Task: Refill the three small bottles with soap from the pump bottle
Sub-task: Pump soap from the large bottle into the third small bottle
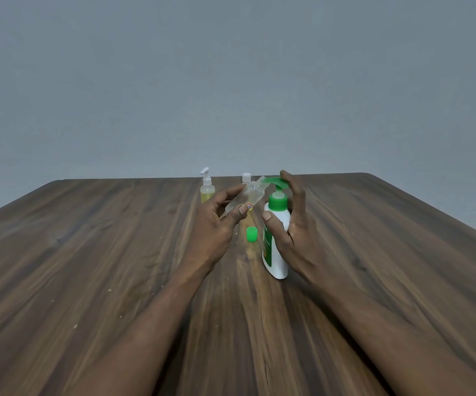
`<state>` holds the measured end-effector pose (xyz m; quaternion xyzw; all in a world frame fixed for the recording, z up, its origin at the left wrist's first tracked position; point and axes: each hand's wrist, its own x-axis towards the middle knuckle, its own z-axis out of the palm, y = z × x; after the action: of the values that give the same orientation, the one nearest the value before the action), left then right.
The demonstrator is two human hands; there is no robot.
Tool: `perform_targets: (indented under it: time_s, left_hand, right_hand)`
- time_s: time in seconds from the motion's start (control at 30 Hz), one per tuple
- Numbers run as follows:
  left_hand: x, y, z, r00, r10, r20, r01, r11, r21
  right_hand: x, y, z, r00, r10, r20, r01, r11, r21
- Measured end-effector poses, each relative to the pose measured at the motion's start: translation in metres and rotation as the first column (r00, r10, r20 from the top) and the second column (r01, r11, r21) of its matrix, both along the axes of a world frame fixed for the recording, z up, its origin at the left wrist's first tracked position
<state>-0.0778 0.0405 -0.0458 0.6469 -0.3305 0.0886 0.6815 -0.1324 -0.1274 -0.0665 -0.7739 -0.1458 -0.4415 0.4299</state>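
Note:
A white pump bottle (276, 252) with a green pump head (275, 182) stands at the table's middle. My right hand (294, 232) wraps its body, the index finger resting on top of the pump head. My left hand (217, 221) holds a small clear bottle (249, 195), uncapped and tilted, with its open neck right at the pump's spout. Its green cap (251, 234) lies on the table between my hands. Behind stand a small bottle with a white pump (207, 187) holding yellowish liquid and a white-capped small bottle (246, 177), mostly hidden by the clear one.
The dark wooden table (88, 267) stretches wide to both sides, with a few pale crumbs on its left half. A plain grey wall rises behind the far edge.

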Motion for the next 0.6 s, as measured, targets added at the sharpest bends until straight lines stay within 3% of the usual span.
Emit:
perform_targets:
  time_s: [0.3,0.43,0.6]
  left_hand:
    - [-0.008,0.0,0.0,0.999,-0.045,-0.027,0.047,0.997,0.055]
    - [-0.014,-0.007,0.001,0.99,-0.071,-0.12,0.071,0.997,-0.006]
    - [-0.015,-0.01,-0.002,0.986,-0.074,-0.147,0.083,0.995,0.059]
  right_hand:
    - [0.001,0.001,0.006,0.998,0.034,-0.057,-0.022,0.979,0.205]
    - [-0.002,-0.001,0.014,0.999,0.042,-0.029,-0.032,0.956,0.291]
    - [-0.006,0.001,0.022,0.999,0.045,-0.008,-0.041,0.953,0.299]
